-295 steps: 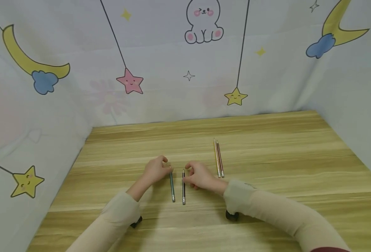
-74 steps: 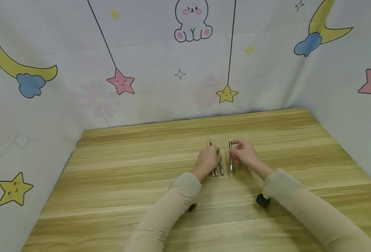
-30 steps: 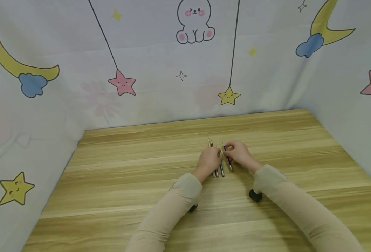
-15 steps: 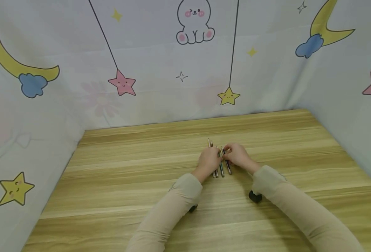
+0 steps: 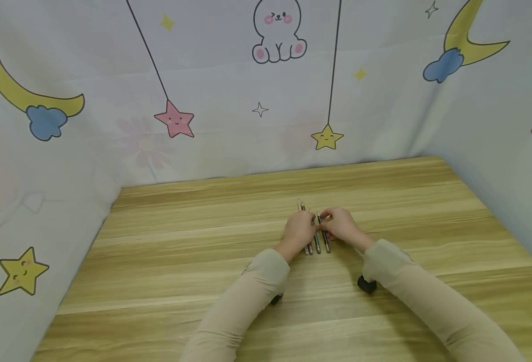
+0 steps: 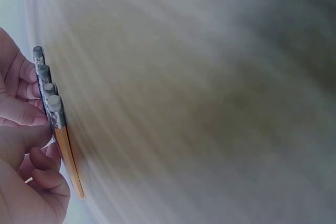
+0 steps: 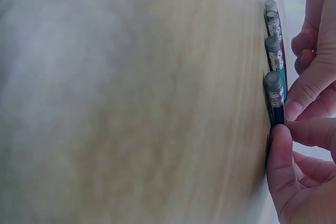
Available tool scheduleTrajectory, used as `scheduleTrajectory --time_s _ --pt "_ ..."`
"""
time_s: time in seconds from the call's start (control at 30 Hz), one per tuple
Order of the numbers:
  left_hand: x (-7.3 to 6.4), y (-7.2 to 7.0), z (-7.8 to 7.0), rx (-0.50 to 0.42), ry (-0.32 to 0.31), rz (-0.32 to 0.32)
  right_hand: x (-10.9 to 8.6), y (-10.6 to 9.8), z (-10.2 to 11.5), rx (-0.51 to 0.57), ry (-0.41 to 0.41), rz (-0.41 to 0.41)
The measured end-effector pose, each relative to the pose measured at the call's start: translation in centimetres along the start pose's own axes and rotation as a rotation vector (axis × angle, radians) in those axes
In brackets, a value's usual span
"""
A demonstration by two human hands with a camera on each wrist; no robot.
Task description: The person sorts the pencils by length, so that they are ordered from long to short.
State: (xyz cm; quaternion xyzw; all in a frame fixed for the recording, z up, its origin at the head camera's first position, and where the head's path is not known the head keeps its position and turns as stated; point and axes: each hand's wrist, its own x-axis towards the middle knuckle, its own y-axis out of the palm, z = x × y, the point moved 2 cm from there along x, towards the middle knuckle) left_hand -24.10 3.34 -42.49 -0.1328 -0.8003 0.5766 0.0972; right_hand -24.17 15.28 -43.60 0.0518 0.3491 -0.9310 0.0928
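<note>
Four pencils lie almost side by side, eraser ends toward me. My right hand (image 5: 341,223) pinches the dark pencil (image 5: 326,242) at the right end of the row between thumb and fingertips. Beside it is a teal pencil (image 7: 280,72), with my left hand (image 5: 299,229) gripping it by thumb and finger. That hand arches over the yellow pencil (image 6: 68,153) and the red pencil (image 7: 283,51), covering their middles in the head view. The tips of both thumbs come close together between the dark and teal pencils.
The wood-grain table (image 5: 180,261) spreads all around the pencils. A white cloth (image 5: 229,136) printed with stars and moons hangs behind and at both sides. A black wrist device (image 5: 366,284) hangs under the right cuff.
Teal and dark pencils have come from the left to the right of the yellow and red ones. Lately the right hand has drawn the dark pencil closer; the left hand has stayed put.
</note>
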Motion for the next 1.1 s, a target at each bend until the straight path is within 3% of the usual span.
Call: scheduleTrajectory --time_s 0.3,0.73,1.1 --pt "-0.07 0.00 0.29 -0.061 -0.033 -0.005 0.00 0.18 0.02 0.074 0.047 0.031" --pt "-0.43 -0.41 0.19 -0.063 -0.020 -0.006 -0.31 0.12 0.31 0.084 0.055 0.035" --pt "-0.37 -0.74 0.81 -0.131 -0.031 -0.001 -0.93 -0.42 -0.11 0.088 0.052 0.042"
